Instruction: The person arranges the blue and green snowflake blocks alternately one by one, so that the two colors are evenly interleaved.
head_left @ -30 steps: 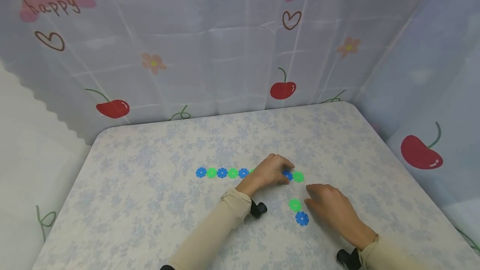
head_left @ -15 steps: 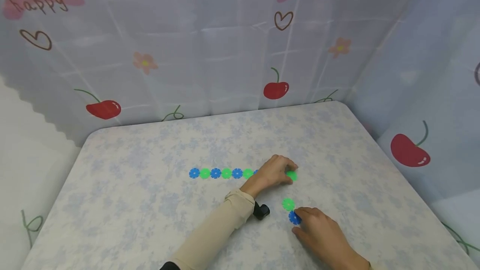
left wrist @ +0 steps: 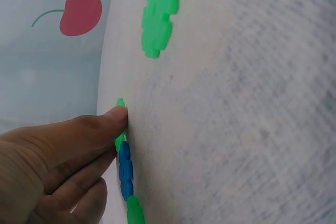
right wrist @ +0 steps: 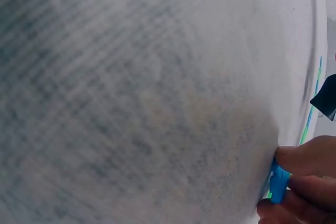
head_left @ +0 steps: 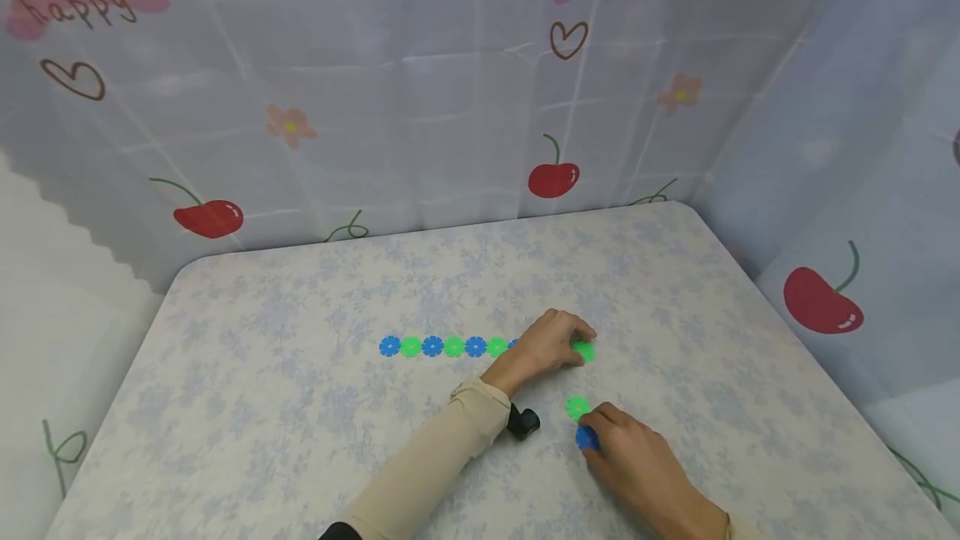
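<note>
A row of blue and green notched plastic discs (head_left: pixel 453 347) lies flat on the table. At the row's right end my left hand (head_left: pixel 536 350) pinches a green disc (head_left: pixel 587 351) by its edges; in the left wrist view the thumb presses that green disc (left wrist: pixel 120 142), with a blue disc (left wrist: pixel 126 171) adjoining it. The hand hides part of the row. Nearer to me, my right hand (head_left: pixel 643 467) pinches a loose blue disc (head_left: pixel 587 437) between thumb and fingers. That blue disc (right wrist: pixel 279 183) looks tilted up in the right wrist view. A loose green disc (head_left: pixel 577 407) lies just beyond it.
A pale flowered cloth covers the table (head_left: pixel 285 423). Its far edge meets a printed curtain (head_left: pixel 420 107), and another curtain (head_left: pixel 862 190) hangs along the right. A black wrist camera mount (head_left: pixel 522 422) sits under the left wrist.
My right hand has come down and left onto the loose blue disc and taken hold of it. My left hand has shifted slightly right to the green end disc. The head view has turned slightly right.
</note>
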A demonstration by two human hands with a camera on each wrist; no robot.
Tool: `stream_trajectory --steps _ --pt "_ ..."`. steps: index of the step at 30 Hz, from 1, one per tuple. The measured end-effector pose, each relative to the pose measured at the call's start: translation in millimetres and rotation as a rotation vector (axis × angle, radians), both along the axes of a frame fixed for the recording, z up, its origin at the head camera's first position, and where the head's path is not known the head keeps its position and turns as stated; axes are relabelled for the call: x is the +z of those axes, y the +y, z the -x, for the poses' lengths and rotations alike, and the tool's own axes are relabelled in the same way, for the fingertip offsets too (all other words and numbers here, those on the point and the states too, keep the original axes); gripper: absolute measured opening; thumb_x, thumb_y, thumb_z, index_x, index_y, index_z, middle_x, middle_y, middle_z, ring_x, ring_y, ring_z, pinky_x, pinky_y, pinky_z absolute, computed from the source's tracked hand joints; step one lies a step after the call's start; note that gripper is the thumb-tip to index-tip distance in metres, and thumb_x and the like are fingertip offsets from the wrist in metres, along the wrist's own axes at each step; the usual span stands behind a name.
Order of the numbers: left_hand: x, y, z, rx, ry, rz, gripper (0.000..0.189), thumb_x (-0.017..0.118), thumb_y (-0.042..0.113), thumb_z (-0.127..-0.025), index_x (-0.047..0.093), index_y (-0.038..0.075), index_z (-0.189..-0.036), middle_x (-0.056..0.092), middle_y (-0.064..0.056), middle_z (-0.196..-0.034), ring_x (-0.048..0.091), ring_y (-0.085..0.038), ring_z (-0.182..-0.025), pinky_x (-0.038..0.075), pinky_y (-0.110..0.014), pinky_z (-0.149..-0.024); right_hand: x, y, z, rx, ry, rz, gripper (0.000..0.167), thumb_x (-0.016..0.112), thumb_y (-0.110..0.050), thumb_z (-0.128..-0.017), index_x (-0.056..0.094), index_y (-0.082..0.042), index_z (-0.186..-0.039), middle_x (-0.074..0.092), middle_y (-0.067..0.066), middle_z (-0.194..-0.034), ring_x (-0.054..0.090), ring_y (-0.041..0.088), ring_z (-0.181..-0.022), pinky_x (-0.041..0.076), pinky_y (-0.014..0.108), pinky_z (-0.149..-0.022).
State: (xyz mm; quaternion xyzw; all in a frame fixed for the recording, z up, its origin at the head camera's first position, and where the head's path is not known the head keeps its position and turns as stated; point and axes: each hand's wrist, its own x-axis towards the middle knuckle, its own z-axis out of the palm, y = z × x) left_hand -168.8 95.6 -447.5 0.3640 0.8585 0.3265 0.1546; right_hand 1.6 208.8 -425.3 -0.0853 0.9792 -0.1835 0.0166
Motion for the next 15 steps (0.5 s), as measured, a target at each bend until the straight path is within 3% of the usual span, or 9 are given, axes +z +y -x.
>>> stream_trajectory --steps 7,15 --pt "2.0 -0.5 -0.8 0.002 0.0 0.003 0.038 0.078 0.007 -0.084 0.071 0.009 -0.122 0.069 -0.001 -0.12 0.063 -0.011 -0.106 0.048 -0.013 -0.081 0.1 0.2 -0.3 0.061 -0.001 0.015 0.023 0.079 -0.001 -0.076 0.072 -0.006 -0.097 0.062 -0.003 -0.097 0.062 0.014 -0.085 0.054 0.026 -0.068" --pt "3.4 0.3 -1.2 0.007 0.026 0.029 0.037 0.079 0.008 -0.084 0.072 0.01 -0.12 0.07 0.0 -0.116 0.064 -0.012 -0.104 0.049 -0.014 -0.081 4.1 8.0 4.7 0.106 -0.015 0.012 0.026 0.079 -0.003 -0.075 0.072 -0.002 -0.099 0.064 0.001 -0.098 0.066 0.018 -0.085 0.057 0.03 -0.069"
